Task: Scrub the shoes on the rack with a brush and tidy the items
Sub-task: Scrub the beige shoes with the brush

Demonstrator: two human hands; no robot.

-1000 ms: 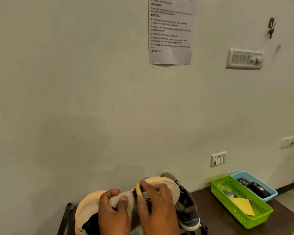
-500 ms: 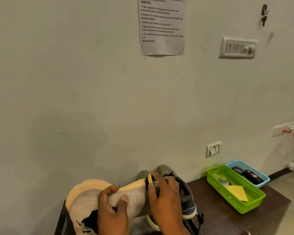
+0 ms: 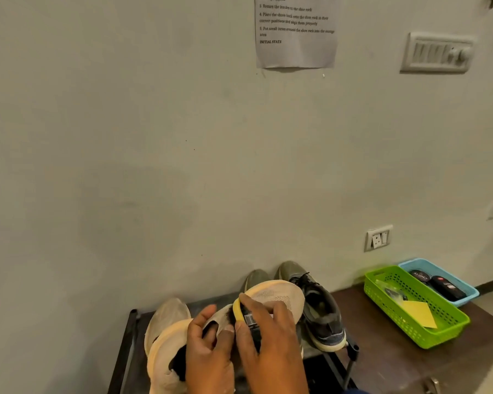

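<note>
A beige knit shoe [image 3: 271, 297] with a pale orange sole is held sideways above the black shoe rack [image 3: 125, 345]. My left hand [image 3: 208, 354] grips its middle, fingers curled round the upper. My right hand [image 3: 268, 342] holds a brush [image 3: 246, 317] with a yellow edge and a barcode label, pressed against the shoe's side. A second beige shoe [image 3: 165, 317] lies on the rack behind my left hand. A pair of dark grey sneakers [image 3: 322, 314] stands on the rack to the right.
A green basket [image 3: 382, 285] with a yellow cloth and a blue tray [image 3: 416, 264] holding dark polish items sit on a brown table [image 3: 382, 365] right of the rack. The wall stands close behind, with a socket [image 3: 377, 238] and a taped paper sheet [image 3: 296, 52].
The view has tilted down. The brush in my right hand slid along the shoe's side to the right and back left; my left hand keeps its grip.
</note>
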